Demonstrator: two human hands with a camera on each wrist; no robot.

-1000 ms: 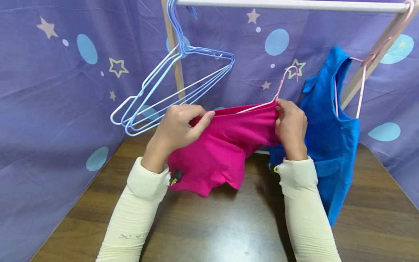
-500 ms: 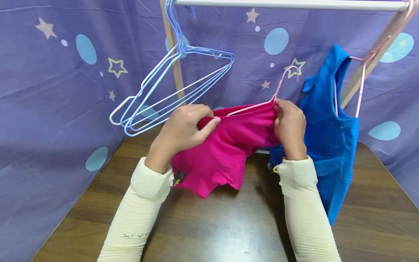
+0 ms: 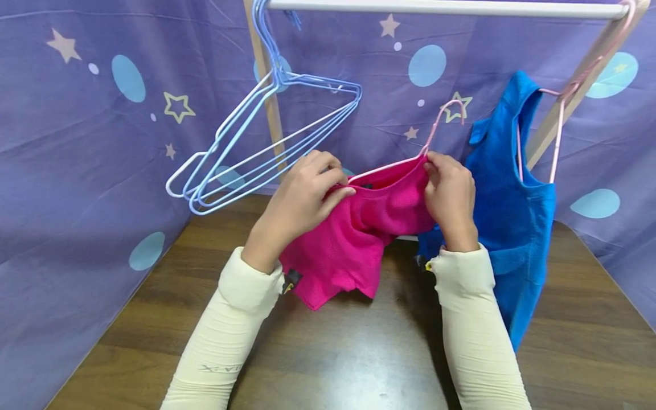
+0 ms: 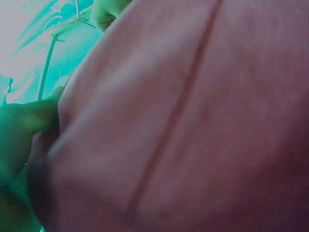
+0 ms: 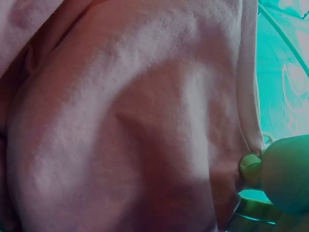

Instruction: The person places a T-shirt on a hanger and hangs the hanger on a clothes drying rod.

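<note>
Pink garment (image 3: 348, 250), mid head view, taken as dial centre; held up above the wooden table (image 3: 128, 319) between both hands, its upper edge gaping around a pink hanger (image 3: 430, 136).

Far left, 10 to 11 o'clock: bunch of blue hangers (image 3: 279, 74) on the white rail (image 3: 446, 7), just behind the left hand.

Left hand (image 3: 304, 193), 10 o'clock: finger gap narrow, thumb and fingers pinching the upper edge. Hanger's left tip hidden there; cannot tell whether it sits inside the cloth. Judgement: feel for that tip and stretch the edge toward 9 o'clock before letting it close over the wire.

Centre: front edge sags toward 6 o'clock below the hanger bar. Even tension across both hands should level it.

Right hand (image 3: 451, 191), 2 o'clock: thumb and fingertips pinch the edge next to the hanger neck. Best held firm as anchor, so pulling from the left does not drag the neck sideways; hook points clear toward 1 o'clock.

Far right, 3 o'clock: blue garment (image 3: 517, 239) near the right hand; avoid snagging it.
</note>
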